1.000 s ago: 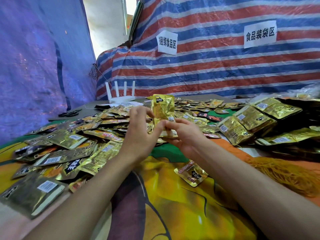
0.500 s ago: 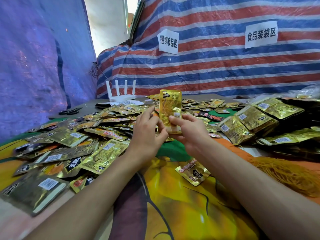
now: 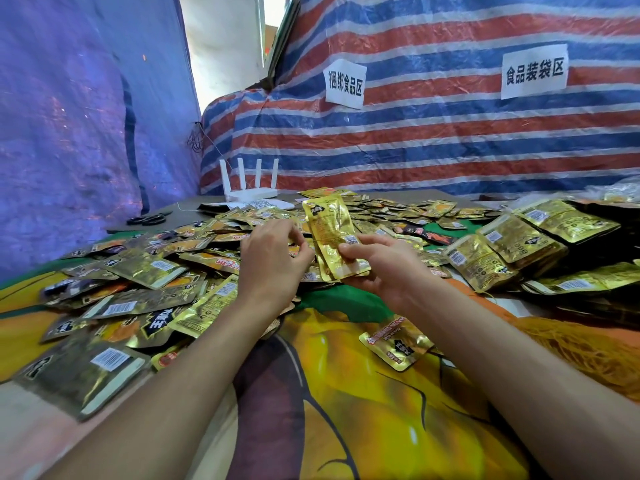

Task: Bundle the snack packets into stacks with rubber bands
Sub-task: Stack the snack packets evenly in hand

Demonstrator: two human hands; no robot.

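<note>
A small stack of gold snack packets (image 3: 331, 233) stands upright over the table's middle, held at its lower end by my right hand (image 3: 381, 268). A thin rubber band crosses the stack about halfway up. My left hand (image 3: 273, 261) is just left of the stack, fingertips pinched at the band's end. Several loose gold packets (image 3: 145, 268) cover the left and far side of the table. Banded bundles (image 3: 512, 244) lie at the right. One single packet (image 3: 398, 342) lies on the cloth below my right forearm.
A heap of orange rubber bands (image 3: 568, 344) lies at the right under my right forearm. A white router (image 3: 249, 188) and black scissors (image 3: 147, 220) sit at the far left. Striped tarpaulin with two paper signs rises behind the table. The cloth (image 3: 363, 410) is yellow and orange.
The stack has tilted slightly left and sits lower. My left hand has drawn back from the stack's side to pinch the band at its left edge.
</note>
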